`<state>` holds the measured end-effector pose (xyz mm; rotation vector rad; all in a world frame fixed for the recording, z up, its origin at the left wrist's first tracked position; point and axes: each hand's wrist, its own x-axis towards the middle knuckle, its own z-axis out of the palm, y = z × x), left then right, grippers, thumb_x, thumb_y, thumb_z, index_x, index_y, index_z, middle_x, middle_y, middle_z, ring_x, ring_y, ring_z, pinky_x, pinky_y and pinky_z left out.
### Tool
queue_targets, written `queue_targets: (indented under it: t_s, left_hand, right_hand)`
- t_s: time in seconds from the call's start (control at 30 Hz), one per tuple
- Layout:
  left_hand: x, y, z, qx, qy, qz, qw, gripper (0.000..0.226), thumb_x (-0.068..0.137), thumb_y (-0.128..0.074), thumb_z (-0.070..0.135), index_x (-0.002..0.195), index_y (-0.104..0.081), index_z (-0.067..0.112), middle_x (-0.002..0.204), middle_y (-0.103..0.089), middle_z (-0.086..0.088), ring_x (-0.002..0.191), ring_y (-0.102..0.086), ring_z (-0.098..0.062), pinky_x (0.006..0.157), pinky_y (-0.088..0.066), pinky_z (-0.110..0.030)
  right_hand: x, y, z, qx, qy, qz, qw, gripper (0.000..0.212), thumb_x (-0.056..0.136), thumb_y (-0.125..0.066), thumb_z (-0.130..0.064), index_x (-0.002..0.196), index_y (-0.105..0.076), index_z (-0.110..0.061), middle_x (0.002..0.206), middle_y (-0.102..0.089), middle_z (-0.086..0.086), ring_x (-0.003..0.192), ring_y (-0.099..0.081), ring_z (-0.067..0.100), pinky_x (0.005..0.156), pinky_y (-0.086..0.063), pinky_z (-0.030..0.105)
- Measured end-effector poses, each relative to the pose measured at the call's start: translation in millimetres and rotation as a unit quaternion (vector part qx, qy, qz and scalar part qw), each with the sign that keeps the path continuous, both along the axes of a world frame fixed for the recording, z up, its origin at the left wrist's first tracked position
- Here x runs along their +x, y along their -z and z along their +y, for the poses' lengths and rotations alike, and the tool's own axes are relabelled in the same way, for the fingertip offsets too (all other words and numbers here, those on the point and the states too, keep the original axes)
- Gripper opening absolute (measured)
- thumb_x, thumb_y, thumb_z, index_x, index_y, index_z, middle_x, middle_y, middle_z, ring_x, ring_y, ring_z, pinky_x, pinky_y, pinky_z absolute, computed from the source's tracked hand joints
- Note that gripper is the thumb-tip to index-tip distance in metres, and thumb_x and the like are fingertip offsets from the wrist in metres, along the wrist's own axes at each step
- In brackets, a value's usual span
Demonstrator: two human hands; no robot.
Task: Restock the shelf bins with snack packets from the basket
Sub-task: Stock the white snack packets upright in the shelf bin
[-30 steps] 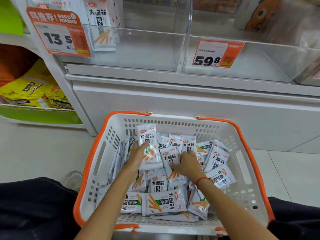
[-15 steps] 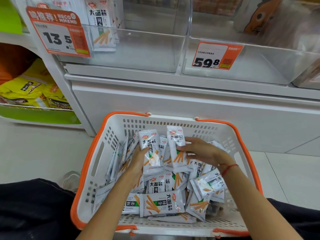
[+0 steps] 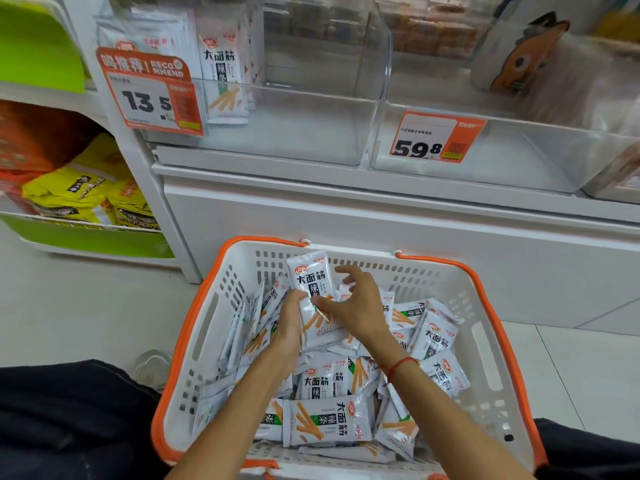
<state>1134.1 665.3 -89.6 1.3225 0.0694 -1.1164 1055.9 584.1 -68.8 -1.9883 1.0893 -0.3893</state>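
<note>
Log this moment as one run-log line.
stage: gathering | left hand: holds white snack packets upright | right hand: steadies them | white orange-rimmed basket: still stocked

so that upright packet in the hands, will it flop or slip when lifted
The packet probably stays fairly stiff: it stands upright, held only low down by the left hand and right hand. Its glossy film looks slippery, so a stack could slide apart. It is likely light, being small and flat like the others in the basket.
</note>
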Motion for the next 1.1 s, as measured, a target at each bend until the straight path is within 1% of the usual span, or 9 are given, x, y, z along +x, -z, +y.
queue_targets:
  t_s: [0.17, 0.33, 0.43, 0.53, 0.6, 0.7, 0.83, 1.0, 1.1]
  left_hand:
    - [12.5, -36.6, -6.4, -0.08, -0.004, -0.049, 0.996, 0.031, 0.096, -0.034, 0.016, 0.085, -0.063, 0.018, 0.063, -0.071, 0.001, 0.058, -0.065, -0.014, 0.059, -0.052, -0.028]
    - [33.0, -101.7, -5.9, -0.149, -0.012, -0.132, 0.98, 0.032, 0.097, -0.032, 0.014, 0.108, -0.061, 0.017, 0.096, -0.069, -0.008, 0.082, -0.064, -0.021, 0.065, -0.05, -0.031]
    - [56.7, -149.7, 0.8, -0.182, -0.008, -0.246, 0.952, 0.027, 0.094, -0.037, 0.019, 0.115, -0.055, 0.018, 0.104, -0.065, -0.007, 0.086, -0.065, -0.017, 0.066, -0.055, -0.027]
    - [91.1, -196.8, 6.3, -0.127, 0.034, -0.463, 0.877, 0.028, 0.076, -0.045, 0.042, 0.101, -0.052, 0.03, 0.114, -0.051, -0.007, 0.113, -0.05, -0.02, 0.098, -0.041, -0.034]
    - [113.0, -228.7, 10.3, -0.11, 0.074, -0.526, 0.84, 0.017, 0.084, -0.049, 0.028, 0.101, -0.051, 0.033, 0.119, -0.049, -0.005, 0.116, -0.046, -0.018, 0.097, -0.036, -0.028]
    - [143.0, -267.5, 17.4, -0.142, 0.108, -0.59, 0.788, 0.039, 0.089, -0.06, 0.007, 0.105, -0.049, 0.04, 0.114, -0.058, 0.006, 0.108, -0.056, -0.011, 0.089, -0.042, -0.022]
    - [174.4, -296.6, 19.3, -0.11, 0.071, -0.696, 0.706, 0.055, 0.08, -0.075, 0.022, 0.124, -0.044, 0.036, 0.111, -0.06, 0.019, 0.105, -0.056, 0.002, 0.086, -0.043, -0.016]
    - [210.4, -297.5, -6.4, 0.195, -0.019, -0.825, 0.531, 0.057, 0.072, -0.076, 0.047, 0.121, -0.057, 0.027, 0.117, -0.054, 0.006, 0.113, -0.041, -0.02, 0.09, -0.032, -0.033]
    - [225.5, -293.6, -24.1, 0.278, 0.008, -0.824, 0.494, 0.062, 0.069, -0.075, 0.054, 0.119, -0.06, 0.02, 0.129, -0.047, 0.005, 0.119, -0.034, -0.019, 0.094, -0.027, -0.031]
  right_hand:
    - [20.8, -38.8, 0.4, 0.09, -0.092, 0.004, 0.992, 0.042, 0.093, -0.057, -0.027, 0.132, -0.046, -0.014, 0.122, -0.058, 0.006, 0.105, -0.058, 0.019, 0.081, -0.048, 0.023]
    - [55.4, -87.3, -5.1, 0.048, -0.144, -0.023, 0.988, 0.061, 0.072, -0.039, -0.046, 0.128, -0.04, -0.022, 0.12, -0.053, 0.011, 0.109, -0.055, 0.029, 0.091, -0.049, 0.046]
    - [63.3, -148.2, 0.2, -0.037, -0.204, -0.082, 0.975, 0.036, 0.091, -0.044, -0.015, 0.127, -0.041, -0.015, 0.117, -0.049, 0.003, 0.102, -0.054, 0.019, 0.085, -0.047, 0.03]
    - [67.0, -192.1, -0.3, -0.133, -0.242, -0.172, 0.946, 0.033, 0.096, -0.049, -0.011, 0.127, -0.043, -0.017, 0.115, -0.051, -0.002, 0.101, -0.052, 0.013, 0.088, -0.044, 0.025]
    - [76.4, -212.4, -2.5, -0.16, -0.236, -0.217, 0.934, 0.036, 0.095, -0.053, -0.023, 0.127, -0.04, -0.022, 0.117, -0.059, -0.003, 0.1, -0.059, 0.011, 0.09, -0.05, 0.037]
    - [97.3, -233.6, -14.5, -0.212, -0.236, -0.269, 0.909, 0.038, 0.092, -0.058, -0.02, 0.124, -0.039, -0.025, 0.119, -0.06, -0.005, 0.104, -0.06, 0.01, 0.089, -0.051, 0.039]
    - [133.5, -253.3, -32.9, -0.319, -0.206, -0.27, 0.885, 0.039, 0.087, -0.061, -0.018, 0.121, -0.044, -0.023, 0.116, -0.059, -0.004, 0.111, -0.051, 0.018, 0.085, -0.046, 0.038]
    - [180.2, -249.1, -56.9, -0.31, -0.214, -0.18, 0.909, 0.042, 0.086, -0.063, -0.019, 0.121, -0.04, -0.023, 0.111, -0.062, 0.0, 0.103, -0.052, 0.024, 0.077, -0.049, 0.047]
    - [206.7, -241.7, -71.7, -0.232, -0.214, -0.127, 0.94, 0.044, 0.086, -0.066, -0.017, 0.123, -0.041, -0.016, 0.117, -0.063, 0.004, 0.105, -0.059, 0.025, 0.085, -0.051, 0.047]
